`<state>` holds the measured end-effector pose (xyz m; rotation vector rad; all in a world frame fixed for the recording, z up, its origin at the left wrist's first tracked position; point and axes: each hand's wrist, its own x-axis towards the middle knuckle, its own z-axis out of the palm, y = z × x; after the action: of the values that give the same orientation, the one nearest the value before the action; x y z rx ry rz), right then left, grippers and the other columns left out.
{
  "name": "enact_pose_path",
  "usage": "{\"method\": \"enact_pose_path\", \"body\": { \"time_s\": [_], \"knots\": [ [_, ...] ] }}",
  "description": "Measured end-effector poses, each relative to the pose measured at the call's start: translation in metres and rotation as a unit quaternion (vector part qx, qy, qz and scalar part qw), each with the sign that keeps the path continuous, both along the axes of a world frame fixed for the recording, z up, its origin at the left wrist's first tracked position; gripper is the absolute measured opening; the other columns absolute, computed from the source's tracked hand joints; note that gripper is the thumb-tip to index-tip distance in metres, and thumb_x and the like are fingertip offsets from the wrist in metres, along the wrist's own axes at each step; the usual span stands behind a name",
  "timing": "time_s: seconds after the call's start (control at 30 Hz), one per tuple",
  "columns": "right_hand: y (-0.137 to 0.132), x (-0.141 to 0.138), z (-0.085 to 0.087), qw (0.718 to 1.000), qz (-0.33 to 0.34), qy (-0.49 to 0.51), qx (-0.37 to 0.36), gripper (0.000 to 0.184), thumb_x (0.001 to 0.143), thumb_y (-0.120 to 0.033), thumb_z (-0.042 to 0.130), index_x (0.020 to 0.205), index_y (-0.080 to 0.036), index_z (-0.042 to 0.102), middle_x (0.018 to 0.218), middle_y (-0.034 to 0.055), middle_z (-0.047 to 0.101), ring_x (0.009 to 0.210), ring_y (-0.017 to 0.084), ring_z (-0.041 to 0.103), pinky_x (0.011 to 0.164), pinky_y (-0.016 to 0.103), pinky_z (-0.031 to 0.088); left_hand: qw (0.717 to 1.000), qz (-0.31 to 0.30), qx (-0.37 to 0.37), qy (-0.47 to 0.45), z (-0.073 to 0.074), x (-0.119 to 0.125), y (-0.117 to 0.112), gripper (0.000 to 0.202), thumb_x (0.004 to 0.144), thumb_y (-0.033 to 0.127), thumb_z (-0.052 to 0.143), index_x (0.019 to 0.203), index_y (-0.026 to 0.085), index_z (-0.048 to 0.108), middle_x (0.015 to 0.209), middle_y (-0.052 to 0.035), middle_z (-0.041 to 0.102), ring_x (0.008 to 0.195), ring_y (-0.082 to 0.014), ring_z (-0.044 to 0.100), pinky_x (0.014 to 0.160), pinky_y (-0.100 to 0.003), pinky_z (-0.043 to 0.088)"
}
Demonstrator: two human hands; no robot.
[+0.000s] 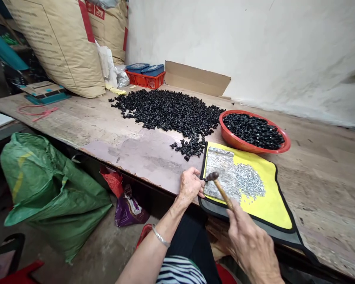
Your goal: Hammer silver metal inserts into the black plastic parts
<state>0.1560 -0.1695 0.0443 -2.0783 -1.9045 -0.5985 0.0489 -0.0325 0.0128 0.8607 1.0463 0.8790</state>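
Note:
My right hand (251,236) is wrapped round the wooden handle of a small hammer (224,193). The hammer's dark head is over the left edge of a worn, silvery metal slab (221,167). Close beside the head, my left hand (191,183) pinches a small black piece (205,180) at the slab's edge; its exact shape is partly hidden by the fingers. The slab lies on a yellow mat (273,201) with black edging. To the right of the slab, a heap of tiny shiny metal bits (250,181) is spread on the mat.
A large pile of black pieces (171,110) covers the middle of the wooden table (322,165). More fill an orange-red bowl (285,146) behind the mat. Big paper sacks (56,43), a red basket (146,80) and cardboard (195,77) stand behind. A green sack (53,193) stands below, left.

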Motion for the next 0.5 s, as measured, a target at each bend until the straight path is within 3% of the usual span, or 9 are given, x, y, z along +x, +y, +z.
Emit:
{"method": "enact_pose_path", "body": {
  "time_s": [0.1, 0.17, 0.27, 0.37, 0.43, 0.5],
  "knots": [
    [0.0, -0.002, 0.0, 0.996, -0.015, 0.051, 0.065, 0.04, 0.088, -0.022, 0.043, 0.126, -0.012, 0.053, 0.109, 0.0124, 0.067, 0.077, 0.022, 0.069, 0.059, 0.026, 0.051, 1.0, -0.001, 0.007, 0.0, 0.0, 0.0, 0.0, 0.024, 0.054, 0.009, 0.055, 0.075, 0.016, 0.047, 0.036, 0.01, 0.047, 0.026, -0.0095, 0.045, 0.027, -0.021, 0.043],
    [0.001, -0.005, -0.004, 0.995, -0.034, 0.058, 0.069, 0.039, 0.088, -0.021, 0.041, 0.122, -0.011, 0.056, 0.099, 0.0132, 0.07, 0.069, 0.021, 0.069, 0.054, 0.027, 0.05, 1.0, 0.0, 0.006, 0.004, 0.0, 0.0, -0.001, 0.024, 0.054, 0.008, 0.055, 0.076, 0.016, 0.047, 0.036, 0.0099, 0.047, 0.026, -0.0091, 0.044, 0.027, -0.021, 0.043],
    [0.004, -0.005, -0.01, 0.997, -0.043, 0.056, -0.003, 0.037, 0.087, -0.024, 0.041, 0.114, -0.012, 0.063, 0.077, 0.0106, 0.072, 0.04, 0.018, 0.059, 0.037, 0.027, 0.038, 1.0, 0.001, -0.002, 0.008, 0.002, 0.001, 0.0, 0.024, 0.054, 0.008, 0.054, 0.075, 0.016, 0.047, 0.035, 0.0101, 0.047, 0.026, -0.0086, 0.044, 0.027, -0.02, 0.043],
    [0.006, 0.005, -0.011, 0.977, -0.081, 0.191, -0.047, 0.038, 0.084, -0.032, 0.044, 0.113, -0.017, 0.064, 0.08, 0.0105, 0.071, 0.048, 0.019, 0.061, 0.041, 0.027, 0.042, 1.0, 0.008, -0.008, 0.006, 0.004, 0.001, 0.0, 0.026, 0.053, 0.007, 0.055, 0.076, 0.016, 0.046, 0.036, 0.0103, 0.048, 0.026, -0.0088, 0.044, 0.028, -0.02, 0.044],
    [0.008, 0.012, -0.007, 0.92, -0.112, 0.372, -0.049, 0.041, 0.08, -0.038, 0.048, 0.113, -0.018, 0.063, 0.073, 0.0082, 0.068, 0.053, 0.018, 0.061, 0.045, 0.027, 0.045, 1.0, 0.012, -0.005, -0.005, 0.004, -0.001, -0.001, 0.027, 0.053, 0.007, 0.055, 0.077, 0.015, 0.047, 0.037, 0.01, 0.048, 0.026, -0.0097, 0.045, 0.027, -0.021, 0.043],
    [0.012, 0.016, -0.002, 0.811, -0.126, 0.567, -0.064, 0.052, 0.076, -0.042, 0.053, 0.122, -0.018, 0.055, 0.059, 0.0013, 0.061, 0.045, 0.015, 0.053, 0.041, 0.026, 0.043, 0.999, 0.009, 0.008, -0.042, 0.005, -0.005, -0.003, 0.028, 0.053, 0.008, 0.057, 0.078, 0.014, 0.047, 0.038, 0.0089, 0.05, 0.026, -0.01, 0.044, 0.027, -0.021, 0.042]
  ]
}}
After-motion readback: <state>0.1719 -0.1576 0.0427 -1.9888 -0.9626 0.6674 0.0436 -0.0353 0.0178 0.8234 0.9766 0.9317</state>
